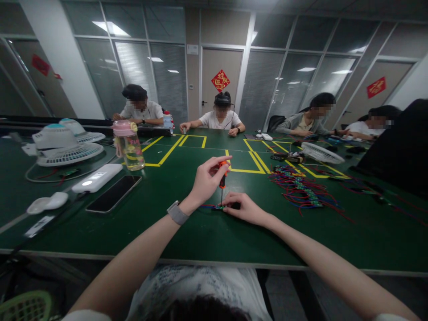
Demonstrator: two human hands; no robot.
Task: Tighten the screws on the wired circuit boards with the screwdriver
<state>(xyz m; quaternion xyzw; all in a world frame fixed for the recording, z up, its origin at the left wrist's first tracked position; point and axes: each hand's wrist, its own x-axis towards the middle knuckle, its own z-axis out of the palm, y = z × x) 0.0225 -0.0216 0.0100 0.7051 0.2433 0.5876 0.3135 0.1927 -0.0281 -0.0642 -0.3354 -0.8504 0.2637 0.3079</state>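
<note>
My left hand point(207, 179) is closed round the orange and black handle of a screwdriver point(222, 179), which stands upright. Its thin shaft reaches down to a small green circuit board point(218, 208) lying on the green table, with red and blue wires running off its left side. The fingertips of my right hand point(243, 207) pinch the board's right end and keep it against the tabletop. Where exactly the screwdriver tip meets the board is too small to make out.
To the right lies a heap of wired circuit boards point(302, 187). A phone point(114, 193), a white power bank point(96, 177), a pink-lidded bottle point(129, 145) and white fans point(68, 147) stand on the left. Several people sit across the table point(187, 240), which has yellow tape lines.
</note>
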